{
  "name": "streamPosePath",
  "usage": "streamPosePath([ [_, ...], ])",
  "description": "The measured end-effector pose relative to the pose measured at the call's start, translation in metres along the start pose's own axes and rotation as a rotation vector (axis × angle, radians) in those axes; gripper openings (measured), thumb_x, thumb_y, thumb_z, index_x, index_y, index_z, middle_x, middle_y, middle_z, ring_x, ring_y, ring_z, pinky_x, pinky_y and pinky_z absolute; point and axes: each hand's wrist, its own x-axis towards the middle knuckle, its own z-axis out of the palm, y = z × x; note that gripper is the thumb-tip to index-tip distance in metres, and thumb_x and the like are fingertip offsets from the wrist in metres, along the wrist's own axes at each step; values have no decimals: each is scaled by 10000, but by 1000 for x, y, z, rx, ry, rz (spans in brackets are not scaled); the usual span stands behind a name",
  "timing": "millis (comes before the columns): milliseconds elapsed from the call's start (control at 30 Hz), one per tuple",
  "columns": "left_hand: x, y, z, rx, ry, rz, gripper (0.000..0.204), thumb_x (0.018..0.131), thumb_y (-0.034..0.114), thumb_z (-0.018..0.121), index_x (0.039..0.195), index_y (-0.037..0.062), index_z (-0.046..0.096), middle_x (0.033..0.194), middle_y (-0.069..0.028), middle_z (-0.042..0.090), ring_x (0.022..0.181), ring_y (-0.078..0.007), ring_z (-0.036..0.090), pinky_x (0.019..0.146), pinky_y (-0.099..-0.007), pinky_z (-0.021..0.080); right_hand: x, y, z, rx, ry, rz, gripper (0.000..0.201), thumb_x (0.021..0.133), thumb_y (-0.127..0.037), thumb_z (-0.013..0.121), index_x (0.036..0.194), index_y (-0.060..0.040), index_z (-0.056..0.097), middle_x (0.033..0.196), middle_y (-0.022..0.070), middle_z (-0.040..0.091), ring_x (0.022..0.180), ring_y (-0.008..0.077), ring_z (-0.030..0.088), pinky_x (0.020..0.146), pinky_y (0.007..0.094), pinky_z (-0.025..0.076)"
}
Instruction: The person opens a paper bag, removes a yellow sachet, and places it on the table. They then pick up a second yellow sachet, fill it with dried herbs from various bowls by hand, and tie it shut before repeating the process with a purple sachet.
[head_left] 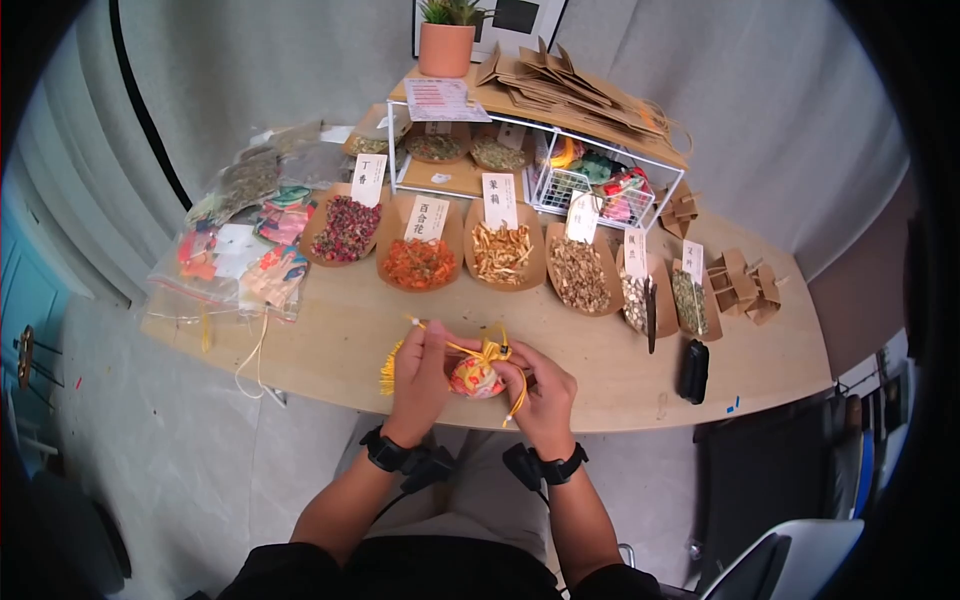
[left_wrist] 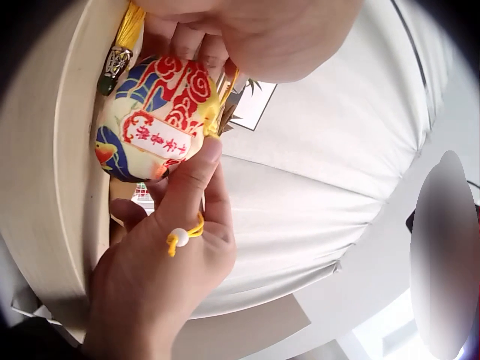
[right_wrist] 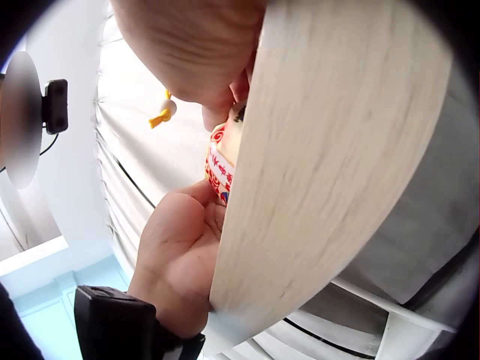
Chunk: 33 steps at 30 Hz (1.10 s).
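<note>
A round patterned pouch (head_left: 475, 379) with a yellow gathered neck is held between both hands just above the table's front edge. The left hand (head_left: 420, 380) grips a yellow cord, its curled fingers against the pouch's side. With thumb and fingers, the right hand (head_left: 541, 393) pinches the pouch at its neck; a cord end with a white bead (left_wrist: 180, 237) lies over that hand in the left wrist view. A yellow tassel (head_left: 390, 368) hangs left of the left hand. The right wrist view shows part of the pouch (right_wrist: 219, 166), the rest hidden by the table edge and fingers.
Paper trays of dried flowers and herbs, such as an orange one (head_left: 420, 262), line the table behind the hands. Plastic bags (head_left: 235, 255) lie left, a black object (head_left: 693, 372) right. A white-framed shelf (head_left: 560, 130) with paper bags (head_left: 575, 85) stands at the back.
</note>
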Motion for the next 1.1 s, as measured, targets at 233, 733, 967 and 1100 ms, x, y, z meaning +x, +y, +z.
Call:
streamPosePath([
  [233, 3, 26, 2, 838, 122, 796, 357, 902, 132, 649, 1224, 29, 533, 1135, -130, 623, 966, -289, 626, 869, -361, 501, 4, -6, -2, -56, 59, -74, 312, 754, -28, 787, 1043, -4, 673, 809, 131, 691, 693, 256, 667, 607, 327, 525],
  [733, 2, 31, -27, 702, -501, 251, 193, 929, 139, 640, 1038, 11, 545, 887, -109, 662, 789, -160, 675, 669, -282, 516, 1, 0, -6, 55, -114, -64, 244, 774, -105, 806, 951, 2, 678, 815, 105, 703, 690, 171, 667, 605, 273, 518],
  [967, -4, 30, -30, 693, -423, 302, 134, 942, 93, 611, 1019, 3, 547, 922, -122, 695, 840, -144, 680, 719, -282, 532, 24, -36, -27, 244, -400, 271, 160, 852, -129, 740, 919, -1, 671, 816, 100, 713, 751, 197, 703, 638, 302, 541],
  [1100, -12, 38, -25, 719, -365, 437, 114, 948, 71, 596, 1016, -6, 547, 974, -139, 711, 864, -150, 691, 745, -284, 543, 34, -51, -40, -94, -424, -25, 130, 856, -90, 725, 943, -8, 675, 844, 103, 711, 652, 180, 661, 624, 240, 522],
])
